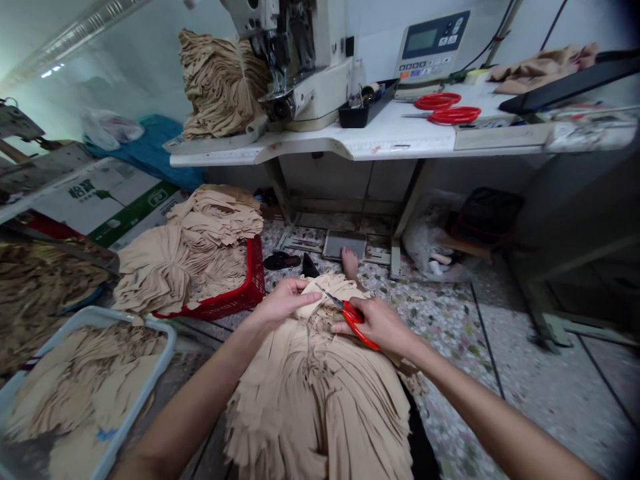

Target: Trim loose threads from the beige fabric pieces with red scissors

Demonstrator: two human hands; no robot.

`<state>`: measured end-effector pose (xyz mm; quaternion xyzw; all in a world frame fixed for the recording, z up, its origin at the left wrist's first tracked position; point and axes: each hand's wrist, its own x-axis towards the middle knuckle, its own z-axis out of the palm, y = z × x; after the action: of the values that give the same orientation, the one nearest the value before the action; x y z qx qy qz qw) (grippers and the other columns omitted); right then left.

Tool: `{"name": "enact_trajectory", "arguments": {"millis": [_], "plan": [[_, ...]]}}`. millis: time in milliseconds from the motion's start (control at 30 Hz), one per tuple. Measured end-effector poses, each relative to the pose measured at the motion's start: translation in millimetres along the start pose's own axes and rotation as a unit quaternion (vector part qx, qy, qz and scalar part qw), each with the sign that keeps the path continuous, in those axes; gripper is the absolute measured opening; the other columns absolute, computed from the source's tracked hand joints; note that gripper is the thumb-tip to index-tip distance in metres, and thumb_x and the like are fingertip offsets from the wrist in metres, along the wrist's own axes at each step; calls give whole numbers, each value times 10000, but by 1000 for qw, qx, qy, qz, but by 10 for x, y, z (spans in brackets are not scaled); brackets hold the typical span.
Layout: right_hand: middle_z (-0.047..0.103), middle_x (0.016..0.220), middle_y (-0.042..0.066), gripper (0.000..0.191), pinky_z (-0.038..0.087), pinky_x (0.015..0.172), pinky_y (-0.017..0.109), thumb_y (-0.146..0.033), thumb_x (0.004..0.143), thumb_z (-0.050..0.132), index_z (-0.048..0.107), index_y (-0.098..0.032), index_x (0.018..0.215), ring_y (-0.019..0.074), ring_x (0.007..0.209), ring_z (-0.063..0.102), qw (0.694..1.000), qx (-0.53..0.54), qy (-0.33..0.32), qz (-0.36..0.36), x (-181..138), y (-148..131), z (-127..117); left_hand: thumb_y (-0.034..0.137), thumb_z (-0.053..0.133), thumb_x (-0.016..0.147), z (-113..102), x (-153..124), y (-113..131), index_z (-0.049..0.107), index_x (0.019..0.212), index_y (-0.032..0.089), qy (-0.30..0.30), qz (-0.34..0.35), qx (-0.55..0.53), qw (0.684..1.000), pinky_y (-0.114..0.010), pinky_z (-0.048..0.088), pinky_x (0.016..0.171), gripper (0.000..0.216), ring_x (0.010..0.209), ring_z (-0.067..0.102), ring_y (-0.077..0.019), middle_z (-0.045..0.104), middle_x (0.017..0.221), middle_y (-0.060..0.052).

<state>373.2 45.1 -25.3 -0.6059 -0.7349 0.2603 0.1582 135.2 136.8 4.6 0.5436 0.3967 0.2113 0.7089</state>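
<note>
A big bundle of beige fabric pieces (320, 400) lies across my lap, gathered along its middle. My left hand (286, 300) pinches the edge of a fabric piece at the far end of the bundle. In my right hand (380, 323) are red-handled scissors (356, 325), fingers wrapped round the handles. Their blade tips point up and left, close to the fabric beside my left fingers. Whether the blades touch the cloth I cannot tell.
A sewing machine (320, 87) stands on a white table (380, 143) ahead, with two red-handled scissors (453, 115) and a black tray (367, 110). To the left are a red basket (225, 303) and a pale tub (167, 340), both holding beige fabric.
</note>
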Motion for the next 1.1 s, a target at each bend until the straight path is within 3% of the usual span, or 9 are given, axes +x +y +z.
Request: {"name": "enact_trajectory", "arguments": {"millis": [200, 367, 533, 667, 833, 1100], "plan": [[633, 693, 25, 506, 288, 579, 264, -713, 905, 561, 567, -217, 804, 169, 588, 515, 999, 0, -22, -30, -37, -11, -66, 422, 890, 701, -1, -3, 43, 802, 929, 95, 2, 6, 23, 1000, -207, 444, 605, 408, 624, 614, -118, 753, 804, -76], [652, 724, 38, 525, 286, 583, 265, -735, 889, 566, 591, -213, 828, 181, 619, 546, 999, 9, -3, -38, 44, -97, -56, 424, 876, 718, 1, 18, 4, 800, 915, 100, -21, 11, 54, 998, -207, 429, 606, 387, 626, 597, -115, 746, 810, -69], [612, 627, 19, 518, 268, 557, 267, -702, 879, 598, 598, -214, 707, 167, 571, 497, 999, 34, 12, -17, 157, -73, 1, 449, 882, 701, 6, 17, -13, 793, 874, 93, -4, 2, 64, 998, -197, 381, 545, 406, 562, 555, -102, 707, 714, -45], [590, 600, 10, 526, 264, 552, 265, -680, 884, 591, 574, -209, 649, 162, 569, 485, 998, 57, 33, -3, 171, 14, 39, 469, 893, 680, 22, 0, 11, 799, 891, 95, 11, -2, 39, 999, -206, 421, 569, 440, 585, 588, -112, 728, 749, -60], [607, 644, 14, 473, 261, 559, 268, -667, 889, 591, 560, -218, 744, 173, 584, 514, 1000, 9, 25, -6, 59, 37, 6, 465, 897, 682, 12, -29, 41, 799, 948, 97, 35, 5, -3, 999, -234, 500, 636, 464, 652, 653, -144, 765, 846, -91], [666, 725, 51, 465, 260, 571, 285, -691, 872, 600, 582, -228, 827, 221, 653, 595, 999, -42, 15, -5, 25, -77, -41, 434, 916, 659, 3, -27, 28, 797, 933, 94, 35, 12, -5, 999, -220, 484, 611, 452, 636, 645, -137, 760, 817, -82]]}}
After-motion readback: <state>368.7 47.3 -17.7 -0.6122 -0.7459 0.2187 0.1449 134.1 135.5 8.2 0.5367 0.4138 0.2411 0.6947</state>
